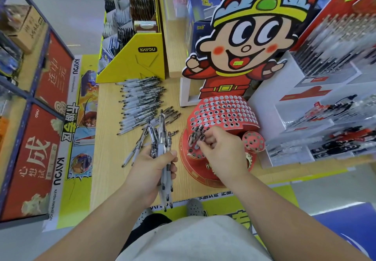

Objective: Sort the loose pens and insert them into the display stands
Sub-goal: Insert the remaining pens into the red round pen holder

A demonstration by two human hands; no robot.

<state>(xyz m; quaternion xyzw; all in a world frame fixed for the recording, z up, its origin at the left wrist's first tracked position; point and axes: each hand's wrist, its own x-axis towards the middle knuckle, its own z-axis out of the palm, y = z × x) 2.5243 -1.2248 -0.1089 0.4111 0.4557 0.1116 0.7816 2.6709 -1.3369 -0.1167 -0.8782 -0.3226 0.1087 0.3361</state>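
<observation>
Left hand (150, 171) gripping spare pens (162, 150), the right hand (221, 152) is pinching one pen (201, 138), best pushed straight into the stand (195, 171) beneath its fingertips

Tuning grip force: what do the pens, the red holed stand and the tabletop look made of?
Pens: clear glossy plastic barrels, insides visible, with frosted whitish grips, likely rubbery.
Red holed stand: probably printed cardboard, matte; thin curved sheet, punched holes, flat cut edges.
Tabletop: light wood-grain, smooth, likely laminate rather than solid wood.
</observation>
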